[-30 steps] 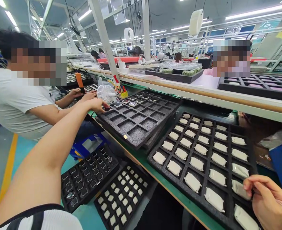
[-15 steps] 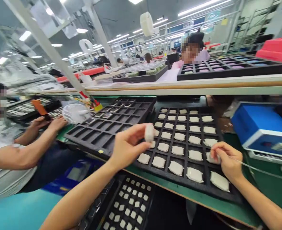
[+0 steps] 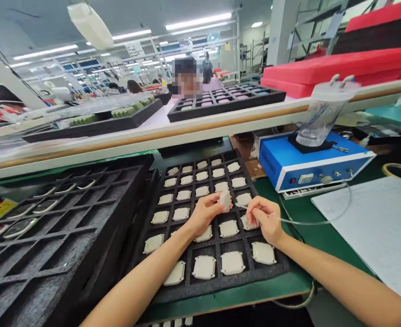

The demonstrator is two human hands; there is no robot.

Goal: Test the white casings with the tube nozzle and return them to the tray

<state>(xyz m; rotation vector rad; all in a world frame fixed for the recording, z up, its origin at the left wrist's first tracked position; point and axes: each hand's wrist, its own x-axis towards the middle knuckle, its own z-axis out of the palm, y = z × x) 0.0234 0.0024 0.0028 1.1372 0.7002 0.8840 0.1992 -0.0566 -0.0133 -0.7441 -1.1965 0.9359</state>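
A small off-white square part (image 3: pixel 225 200), shaped like a watch case, stands on edge in the fingers of my left hand (image 3: pixel 204 213). My right hand (image 3: pixel 265 220) is closed round a thin pen-like tool (image 3: pixel 242 206) whose tip points at that part; I cannot tell if they touch. From the back of the tool a clear tube (image 3: pixel 318 223) runs toward the blue box. Both hands are above a black compartment tray (image 3: pixel 205 287), where rows of similar off-white parts (image 3: pixel 232 262) lie in the cells.
A blue control box (image 3: pixel 319 165) with a clear plastic jar (image 3: pixel 323 120) on it stands at the back right. White paper (image 3: pixel 374 222) lies beside it. Another black tray (image 3: pixel 85 240) with several frame-shaped pieces is at left. A shelf edge (image 3: pixel 119 147) crosses behind.
The view has swung right. My hands have come closer together, with the off-white part in the left now next to the tool tip in the right.
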